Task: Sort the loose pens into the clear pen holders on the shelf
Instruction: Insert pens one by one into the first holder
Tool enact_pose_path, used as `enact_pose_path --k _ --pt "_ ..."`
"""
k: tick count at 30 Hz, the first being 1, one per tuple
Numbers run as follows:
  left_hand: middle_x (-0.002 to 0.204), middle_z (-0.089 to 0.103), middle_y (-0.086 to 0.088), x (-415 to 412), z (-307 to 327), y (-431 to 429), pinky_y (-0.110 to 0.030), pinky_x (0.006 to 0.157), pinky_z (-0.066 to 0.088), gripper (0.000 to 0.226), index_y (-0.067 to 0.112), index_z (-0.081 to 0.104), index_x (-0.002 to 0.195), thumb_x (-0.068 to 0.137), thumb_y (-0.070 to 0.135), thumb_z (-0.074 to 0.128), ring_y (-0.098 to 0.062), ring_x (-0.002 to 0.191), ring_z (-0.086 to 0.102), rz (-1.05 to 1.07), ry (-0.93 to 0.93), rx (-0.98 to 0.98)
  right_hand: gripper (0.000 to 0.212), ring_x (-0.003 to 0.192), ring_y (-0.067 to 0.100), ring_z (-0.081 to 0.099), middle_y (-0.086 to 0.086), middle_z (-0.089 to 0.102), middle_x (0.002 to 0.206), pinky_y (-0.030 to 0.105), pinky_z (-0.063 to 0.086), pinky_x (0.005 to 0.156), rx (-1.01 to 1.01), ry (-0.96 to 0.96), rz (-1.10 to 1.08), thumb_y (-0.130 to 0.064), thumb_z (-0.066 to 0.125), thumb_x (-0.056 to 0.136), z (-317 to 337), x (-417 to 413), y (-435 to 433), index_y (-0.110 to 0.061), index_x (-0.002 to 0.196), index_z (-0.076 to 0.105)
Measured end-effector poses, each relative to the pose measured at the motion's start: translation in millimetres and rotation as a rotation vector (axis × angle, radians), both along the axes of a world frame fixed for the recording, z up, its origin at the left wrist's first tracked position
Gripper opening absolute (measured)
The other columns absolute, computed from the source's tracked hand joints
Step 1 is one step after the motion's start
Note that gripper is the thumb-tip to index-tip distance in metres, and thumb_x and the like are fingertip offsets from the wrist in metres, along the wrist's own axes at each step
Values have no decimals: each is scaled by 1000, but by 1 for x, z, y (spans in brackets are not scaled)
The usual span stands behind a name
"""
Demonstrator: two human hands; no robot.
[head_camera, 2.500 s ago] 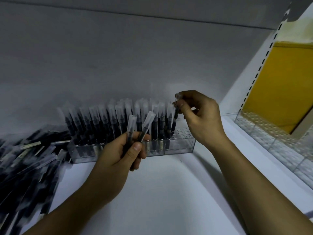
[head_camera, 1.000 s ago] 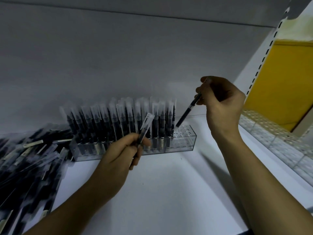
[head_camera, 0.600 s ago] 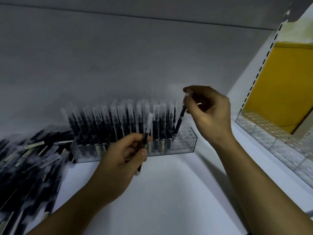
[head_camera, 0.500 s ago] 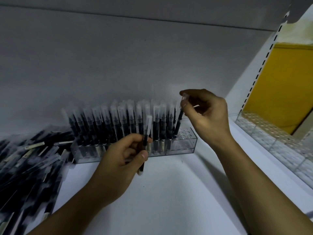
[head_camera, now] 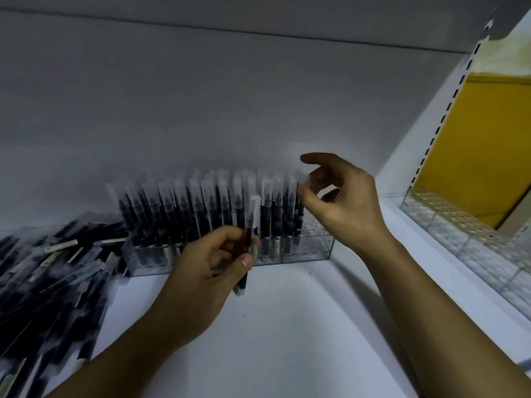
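Observation:
A clear pen holder (head_camera: 311, 249) stands on the white shelf, filled from its left end with several upright black pens with frosted caps. My right hand (head_camera: 342, 202) is at the right end of that row. Its thumb and a finger pinch the cap of a pen (head_camera: 300, 209) that stands in a hole of the holder; the index finger is stretched out above. My left hand (head_camera: 207, 271) grips one more black pen (head_camera: 249, 225) upright in front of the holder. The holder's rightmost holes hold nothing.
A big heap of loose wrapped black pens (head_camera: 57, 271) lies on the shelf at the left. A second clear holder (head_camera: 459, 234) with open holes runs along the right, in front of a yellow panel (head_camera: 474, 153). The grey back wall stands close behind.
My right hand took a pen from my left hand, lifted it to the right, then lowered it into the holder at the row's right end. My left hand now holds one pen instead of two.

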State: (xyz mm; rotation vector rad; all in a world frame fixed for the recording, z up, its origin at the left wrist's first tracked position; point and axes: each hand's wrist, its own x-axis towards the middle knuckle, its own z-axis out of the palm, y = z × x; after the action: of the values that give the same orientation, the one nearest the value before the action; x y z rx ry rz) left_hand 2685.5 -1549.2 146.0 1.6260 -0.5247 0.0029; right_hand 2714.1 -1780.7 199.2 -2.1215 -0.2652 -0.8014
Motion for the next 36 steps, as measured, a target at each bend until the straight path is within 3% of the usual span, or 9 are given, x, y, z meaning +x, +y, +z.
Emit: enact_pose_path --k 3,5,9,13,16,20,24,29,36 --pt "84 69 1 1 1 0 -38 62 57 38 37 71 94 90 0 63 -21 74 66 14 -5 -17 37 82 13 64 -7 63 91 20 47 60 45 -153 -38 -18 71 86 0 -3 6 -22 123 65" --pt "82 69 4 0 2 0 -34 61 55 35 35 71 95 89 1 65 -18 73 66 25 -10 -19 25 70 15 60 -4 62 81 25 45 56 146 -241 24 -14 69 87 -1 -8 15 -18 112 68" --pt "79 66 -1 0 4 1 -38 57 56 30 32 69 93 86 3 70 -20 68 64 59 -61 2 18 54 33 57 4 70 73 42 49 46 276 -118 310 -21 81 85 -8 -18 39 -11 98 73" --pt "75 63 -5 -2 6 1 -43 54 57 30 33 66 85 83 4 74 -23 63 63 81 -115 39 26 47 33 55 -2 76 79 31 50 46 269 -42 369 -27 87 76 -13 -21 51 -12 92 74" --pt "78 65 1 -4 7 1 -30 58 55 30 36 68 90 83 8 75 -19 68 64 109 -157 75 18 47 27 56 1 76 76 27 52 47 362 -10 375 -19 86 77 -7 -21 48 -12 89 74" --pt "95 63 17 -4 4 5 -19 73 50 13 39 67 99 86 38 68 -8 91 63 154 -352 362 6 51 15 61 18 75 79 20 46 46 580 -49 332 -1 73 90 6 -17 32 -2 96 74" --pt "116 55 29 -3 -3 7 -11 89 42 37 38 62 122 88 52 59 6 110 53 15 -451 638 14 65 24 68 11 76 81 26 47 54 661 -138 202 -5 61 98 13 -9 11 -4 100 74" --pt "135 46 28 -4 -11 8 -6 103 29 49 36 50 139 94 55 53 10 124 40 -88 -505 772 15 67 26 69 4 74 80 34 54 59 580 -236 71 -7 58 100 14 -4 -3 -4 101 73" --pt "138 47 22 -3 -15 7 -20 108 36 49 30 52 140 96 51 47 6 127 39 -102 -545 840 13 67 24 70 -3 76 95 37 57 61 376 -245 10 -7 60 96 9 -1 -2 -8 98 73"
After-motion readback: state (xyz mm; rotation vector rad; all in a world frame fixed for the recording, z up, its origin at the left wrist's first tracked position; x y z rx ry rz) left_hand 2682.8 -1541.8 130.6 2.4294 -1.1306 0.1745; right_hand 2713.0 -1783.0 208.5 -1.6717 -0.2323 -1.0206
